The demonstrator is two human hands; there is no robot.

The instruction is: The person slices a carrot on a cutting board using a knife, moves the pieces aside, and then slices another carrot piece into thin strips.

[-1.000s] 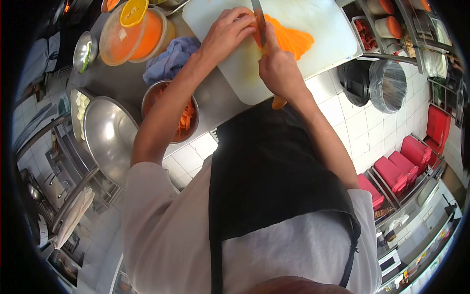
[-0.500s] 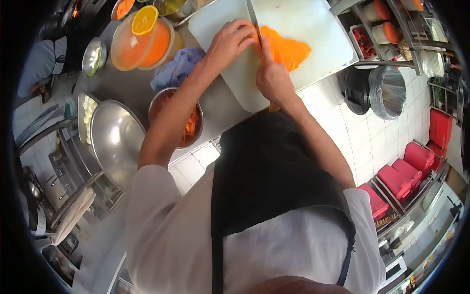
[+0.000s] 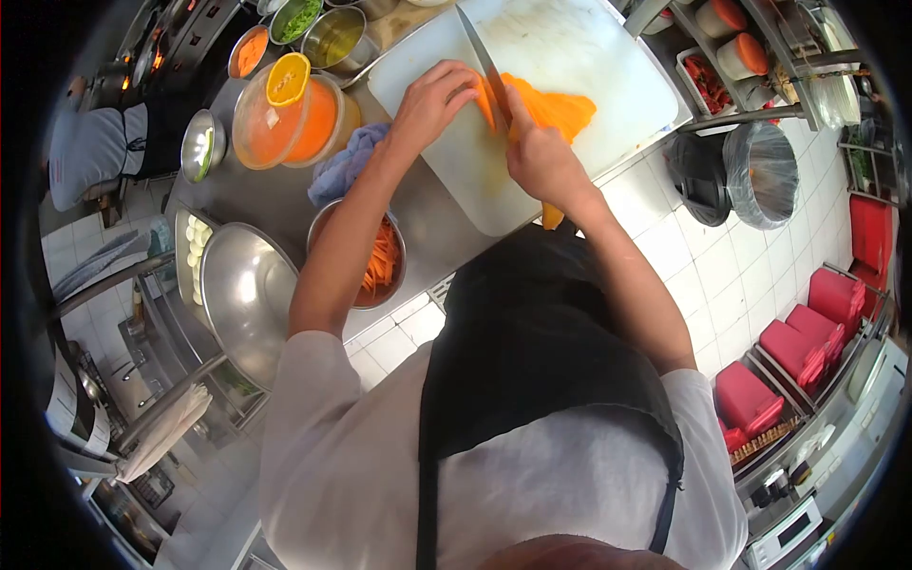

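My right hand (image 3: 543, 161) is closed round the handle of a long kitchen knife (image 3: 483, 57), and the handle's yellow-orange end shows below my wrist. The blade stands on the white cutting board (image 3: 475, 195), between a flat orange mass of what looks like sliced carrot (image 3: 562, 112) and a narrow cut orange piece (image 3: 486, 103). Left of the blade, my left hand (image 3: 435, 106) has its fingers bent, with the fingertips at that narrow piece. A metal bowl of carrot strips (image 3: 382, 258) sits partly behind my left forearm.
A blue cloth (image 3: 348, 163), a plastic tub (image 3: 249, 133) with an orange half (image 3: 288, 80) on top, and metal bowls stand left of the board. A large steel bowl (image 3: 249, 294) is nearer me. Right of the table is a lined bin (image 3: 760, 180). Another person (image 3: 95, 152) stands far left.
The blade has gone from nearly upright to tilted, its tip further left. My left hand has drawn slightly left, and the narrow orange piece now shows beside the blade. The whole view has shifted.
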